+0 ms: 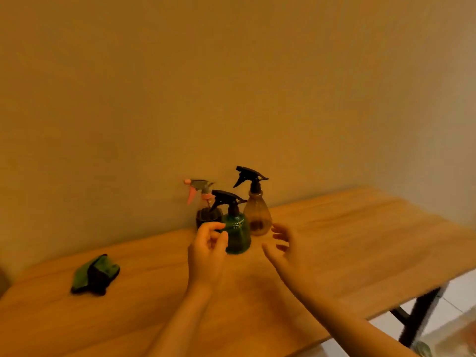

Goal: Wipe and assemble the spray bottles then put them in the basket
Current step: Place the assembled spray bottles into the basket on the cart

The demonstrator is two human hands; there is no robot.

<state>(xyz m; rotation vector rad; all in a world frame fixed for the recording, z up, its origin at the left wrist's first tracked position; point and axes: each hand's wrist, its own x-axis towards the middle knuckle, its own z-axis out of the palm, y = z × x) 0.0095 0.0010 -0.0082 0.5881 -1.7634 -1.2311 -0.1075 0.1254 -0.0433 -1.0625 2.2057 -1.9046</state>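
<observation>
Three spray bottles (235,222) on wooden table (360,243) against plain wall (231,86)

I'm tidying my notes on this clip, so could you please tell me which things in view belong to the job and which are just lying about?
For the job:
- green spray bottle
- amber spray bottle
- dark bottle with pink trigger
- green cloth
- left hand, right hand, both holding nothing

Just there:
- wooden table
- black table leg
- wall

No basket in view.
</observation>
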